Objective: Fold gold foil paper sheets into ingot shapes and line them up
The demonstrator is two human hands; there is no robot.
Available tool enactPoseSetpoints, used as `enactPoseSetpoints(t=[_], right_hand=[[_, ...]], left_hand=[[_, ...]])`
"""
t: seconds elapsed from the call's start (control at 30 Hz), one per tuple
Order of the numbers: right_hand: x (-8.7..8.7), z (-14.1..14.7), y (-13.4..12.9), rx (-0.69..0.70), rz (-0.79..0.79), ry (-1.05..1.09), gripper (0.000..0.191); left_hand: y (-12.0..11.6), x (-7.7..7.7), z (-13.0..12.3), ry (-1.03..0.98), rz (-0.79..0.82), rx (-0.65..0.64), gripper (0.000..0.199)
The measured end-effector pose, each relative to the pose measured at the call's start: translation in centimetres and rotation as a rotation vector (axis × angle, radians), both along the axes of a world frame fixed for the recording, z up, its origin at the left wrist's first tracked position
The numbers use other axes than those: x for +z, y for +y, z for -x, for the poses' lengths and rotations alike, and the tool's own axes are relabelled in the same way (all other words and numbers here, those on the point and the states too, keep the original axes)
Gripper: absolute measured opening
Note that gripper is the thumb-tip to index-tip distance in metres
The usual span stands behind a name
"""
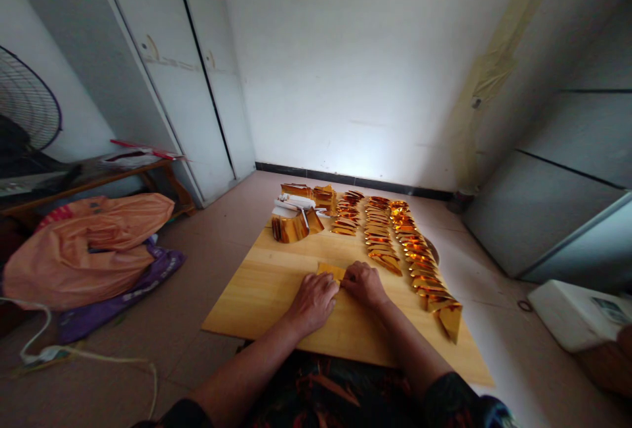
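A small sheet of gold foil paper (330, 268) lies on the wooden board (257, 290), partly covered by my hands. My left hand (312, 301) presses down over its near left part, fingers closed together at the paper. My right hand (365, 284) is closed at the sheet's right side, with the fingertips pinching its edge close to the left fingers. To the right stand long rows of folded gold paper pieces (379, 229), overlapping one another. Behind my hands lie a bent stack of gold sheets (290, 228) and a crumpled white wrapper (295, 202).
On the left floor are an orange cloth-like bundle (83, 237), a purple bag (123, 290) and a white cable (113, 357). A fan (29, 102) stands by a low wooden bench (123, 178). A white foam box (575, 316) sits at right.
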State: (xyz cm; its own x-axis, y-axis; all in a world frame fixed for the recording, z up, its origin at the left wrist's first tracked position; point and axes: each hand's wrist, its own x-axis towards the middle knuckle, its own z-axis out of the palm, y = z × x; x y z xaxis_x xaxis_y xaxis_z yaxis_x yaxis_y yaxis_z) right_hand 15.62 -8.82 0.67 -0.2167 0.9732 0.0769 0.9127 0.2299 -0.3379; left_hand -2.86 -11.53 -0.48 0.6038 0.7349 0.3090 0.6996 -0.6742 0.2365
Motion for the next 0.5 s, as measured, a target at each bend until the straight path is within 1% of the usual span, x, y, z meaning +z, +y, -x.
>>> enactPoseSetpoints(t=[0.1,0.27,0.4,0.5], right_hand=[[-0.1,0.09,-0.09,-0.014,-0.002,-0.008,0.01],[-0.21,0.08,-0.25,-0.014,-0.012,0.009,0.01],[-0.4,0.1,-0.51,-0.031,-0.031,0.038,0.009],[-0.65,0.11,-0.63,-0.051,-0.038,0.089,0.005]], left_hand=[[-0.01,-0.06,0.0,-0.007,-0.007,0.007,0.022],[-0.05,-0.39,0.02,-0.003,-0.021,0.008,0.031],[-0.09,-0.57,0.05,-0.001,-0.037,0.012,0.026],[-0.05,-0.67,0.06,-0.001,-0.048,0.01,0.022]])
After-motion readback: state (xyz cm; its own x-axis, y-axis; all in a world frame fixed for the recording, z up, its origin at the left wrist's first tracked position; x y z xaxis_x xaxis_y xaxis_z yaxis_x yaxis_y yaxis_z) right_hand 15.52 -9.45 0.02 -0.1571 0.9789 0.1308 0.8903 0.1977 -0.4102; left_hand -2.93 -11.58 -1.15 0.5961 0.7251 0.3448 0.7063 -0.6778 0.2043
